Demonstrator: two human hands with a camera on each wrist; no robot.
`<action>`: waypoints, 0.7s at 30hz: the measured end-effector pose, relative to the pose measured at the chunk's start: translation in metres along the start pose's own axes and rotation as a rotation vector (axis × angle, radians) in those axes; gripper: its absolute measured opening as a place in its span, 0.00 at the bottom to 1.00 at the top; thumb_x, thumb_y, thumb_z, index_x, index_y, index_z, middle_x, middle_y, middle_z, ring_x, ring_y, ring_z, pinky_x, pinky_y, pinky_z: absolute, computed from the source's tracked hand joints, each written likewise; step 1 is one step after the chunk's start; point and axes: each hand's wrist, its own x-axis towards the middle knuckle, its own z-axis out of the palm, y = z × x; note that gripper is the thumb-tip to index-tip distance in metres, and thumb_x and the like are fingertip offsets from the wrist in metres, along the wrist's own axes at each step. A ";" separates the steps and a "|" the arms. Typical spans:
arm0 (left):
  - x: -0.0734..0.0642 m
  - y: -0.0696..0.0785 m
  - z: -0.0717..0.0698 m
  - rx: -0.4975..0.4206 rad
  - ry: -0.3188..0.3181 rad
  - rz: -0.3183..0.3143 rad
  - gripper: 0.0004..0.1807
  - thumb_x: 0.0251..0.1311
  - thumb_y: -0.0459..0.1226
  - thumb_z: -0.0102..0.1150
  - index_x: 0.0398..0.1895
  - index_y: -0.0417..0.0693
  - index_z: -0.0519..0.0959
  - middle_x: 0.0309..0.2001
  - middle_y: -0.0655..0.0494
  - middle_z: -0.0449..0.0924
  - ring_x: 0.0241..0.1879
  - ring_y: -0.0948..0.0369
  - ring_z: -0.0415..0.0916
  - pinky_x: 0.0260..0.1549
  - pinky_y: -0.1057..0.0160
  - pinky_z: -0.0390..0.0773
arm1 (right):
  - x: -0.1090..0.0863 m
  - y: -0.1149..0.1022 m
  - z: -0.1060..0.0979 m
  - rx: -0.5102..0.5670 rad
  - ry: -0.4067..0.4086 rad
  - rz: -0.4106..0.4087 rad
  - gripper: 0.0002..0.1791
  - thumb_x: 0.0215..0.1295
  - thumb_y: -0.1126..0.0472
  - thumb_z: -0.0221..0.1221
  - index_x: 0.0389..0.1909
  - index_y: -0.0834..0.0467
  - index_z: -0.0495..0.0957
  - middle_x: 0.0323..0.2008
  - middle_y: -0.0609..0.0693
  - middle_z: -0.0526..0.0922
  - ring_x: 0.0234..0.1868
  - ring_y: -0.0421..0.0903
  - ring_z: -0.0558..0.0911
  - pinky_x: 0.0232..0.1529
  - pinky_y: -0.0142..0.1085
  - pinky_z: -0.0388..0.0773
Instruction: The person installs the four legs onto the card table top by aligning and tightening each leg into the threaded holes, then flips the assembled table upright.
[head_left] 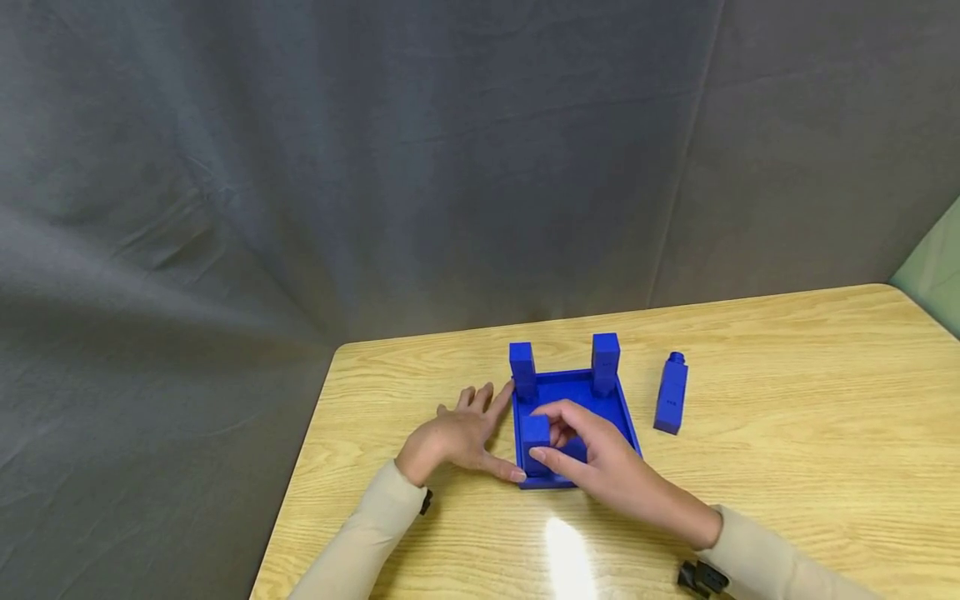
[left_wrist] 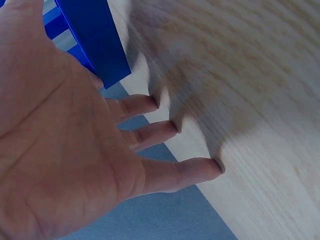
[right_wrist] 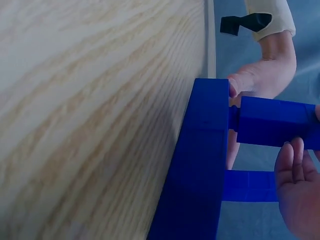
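Observation:
A square blue tray point(head_left: 564, 388) with a raised rim lies on the wooden table. My right hand point(head_left: 603, 462) holds a square blue post point(head_left: 536, 442) upright at the tray's near left corner, thumb and fingers on its sides. In the right wrist view, a narrow neck shows between this post point(right_wrist: 272, 122) and the tray point(right_wrist: 195, 160). My left hand point(head_left: 459, 437) spreads along the tray's left side, with thumb and forefinger touching its edge. The left wrist view shows its other fingertips on the tabletop.
Two more blue posts stand at the tray's far corners, one on the left point(head_left: 522, 372) and one on the right point(head_left: 605, 365). A loose blue post point(head_left: 671, 396) with a threaded end lies right of the tray. A grey curtain point(head_left: 480, 167) hangs behind the table point(head_left: 787, 417).

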 end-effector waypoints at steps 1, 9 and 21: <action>0.000 0.000 0.000 0.000 0.002 0.000 0.76 0.55 0.75 0.71 0.92 0.62 0.31 0.89 0.41 0.40 0.85 0.36 0.40 0.70 0.19 0.54 | 0.000 0.000 0.000 -0.010 -0.006 -0.001 0.19 0.76 0.64 0.69 0.64 0.55 0.80 0.43 0.39 0.82 0.42 0.40 0.83 0.45 0.43 0.84; -0.001 -0.002 -0.001 -0.009 0.005 -0.005 0.76 0.56 0.74 0.71 0.92 0.63 0.30 0.89 0.41 0.39 0.85 0.37 0.40 0.70 0.19 0.53 | 0.005 -0.003 -0.006 -0.091 -0.094 -0.012 0.19 0.80 0.60 0.66 0.67 0.54 0.79 0.45 0.37 0.81 0.45 0.38 0.81 0.45 0.42 0.84; -0.002 -0.002 0.001 -0.011 -0.002 0.005 0.75 0.56 0.75 0.69 0.91 0.64 0.29 0.89 0.41 0.39 0.85 0.35 0.40 0.70 0.19 0.53 | 0.002 0.000 -0.001 -0.109 -0.010 -0.062 0.20 0.73 0.62 0.73 0.63 0.52 0.82 0.42 0.38 0.78 0.40 0.40 0.80 0.40 0.39 0.83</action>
